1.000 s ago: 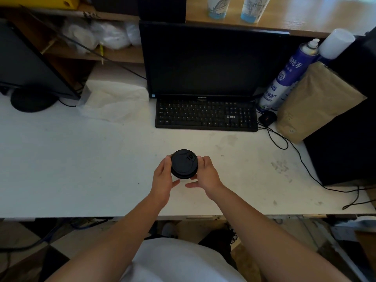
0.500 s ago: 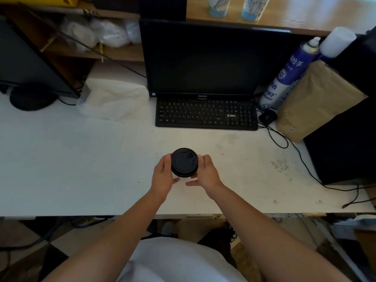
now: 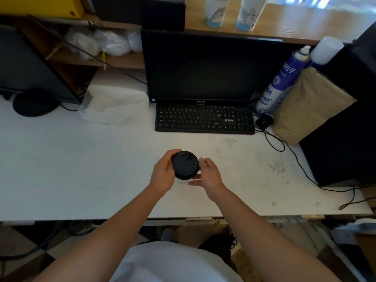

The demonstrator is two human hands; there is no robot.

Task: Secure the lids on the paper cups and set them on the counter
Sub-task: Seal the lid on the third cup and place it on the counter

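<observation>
A black round lid (image 3: pixel 185 164) sits on top of a paper cup, of which only a sliver of white wall (image 3: pixel 181 181) shows below the lid. My left hand (image 3: pixel 163 173) wraps the lid's left side with its fingers over the rim. My right hand (image 3: pixel 208 175) is against the right side, thumb stretched out below the lid. The cup is over the white desk (image 3: pixel 81 169), a little in front of the keyboard. Two more white paper cups with blue drawings (image 3: pixel 214 12) (image 3: pixel 249 14) stand without lids on the wooden counter (image 3: pixel 284 25) behind the monitor.
A black keyboard (image 3: pixel 204 120) and monitor (image 3: pixel 209 66) stand straight ahead. White paper (image 3: pixel 116 104) lies to their left. A blue spray can (image 3: pixel 282 82), a brown paper bag (image 3: pixel 311 106), a mouse (image 3: pixel 264 120) and cables (image 3: pixel 301 165) crowd the right side. A second monitor (image 3: pixel 30 64) is at far left.
My hands and the lidded cup have stayed in nearly the same spot. My left fingers have closed a bit further over the lid's rim.
</observation>
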